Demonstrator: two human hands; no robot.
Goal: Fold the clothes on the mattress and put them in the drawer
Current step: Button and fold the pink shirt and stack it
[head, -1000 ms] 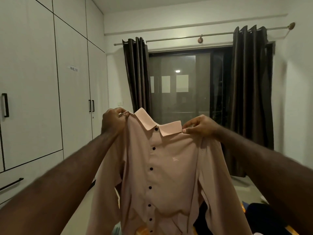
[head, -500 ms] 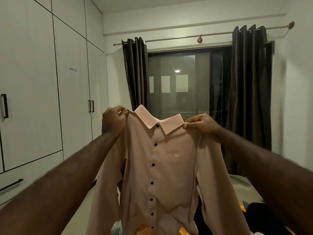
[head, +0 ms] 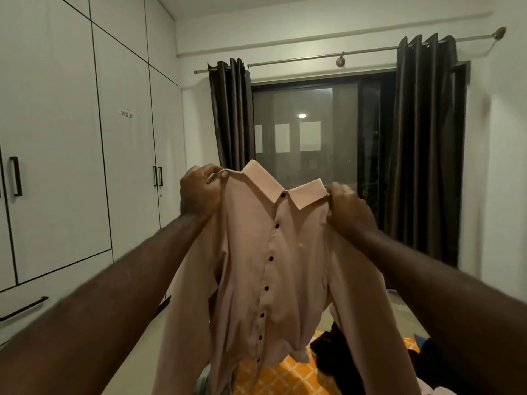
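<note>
A pale pink button-up shirt with dark buttons hangs in the air before me, collar up and its front facing me. My left hand pinches its left shoulder, and my right hand grips the right shoulder beside the collar. Both sleeves dangle down. Below the shirt, the mattress with an orange patterned cover shows, with dark clothes piled on it at the lower right. A drawer front with a black bar handle sits low in the white wardrobe on the left.
White wardrobe doors with black handles line the left wall. A dark window with brown curtains fills the far wall. A strip of pale floor runs between wardrobe and mattress.
The shirt has dropped slightly and swung. My right hand has turned and closed more tightly on the shoulder. The hem has lifted, showing more of the orange mattress cover.
</note>
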